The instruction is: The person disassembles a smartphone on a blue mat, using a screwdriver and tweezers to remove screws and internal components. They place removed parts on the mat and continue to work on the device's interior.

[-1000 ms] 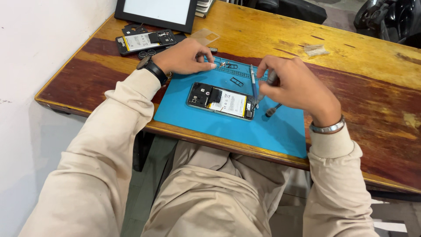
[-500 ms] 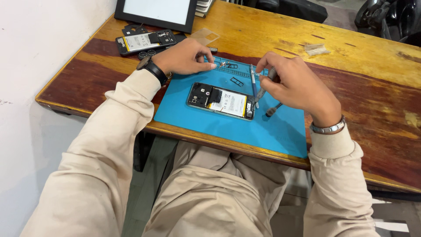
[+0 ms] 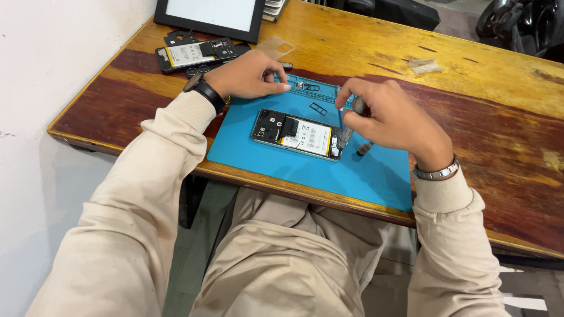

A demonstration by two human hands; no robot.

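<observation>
Behind both hands (image 3: 252,76), a second opened phone (image 3: 197,54) and tablet (image 3: 208,14)

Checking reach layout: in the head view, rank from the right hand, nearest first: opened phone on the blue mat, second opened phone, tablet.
1. opened phone on the blue mat, just left of the right hand.
2. second opened phone, far left on the table.
3. tablet, at the table's back edge.
</observation>
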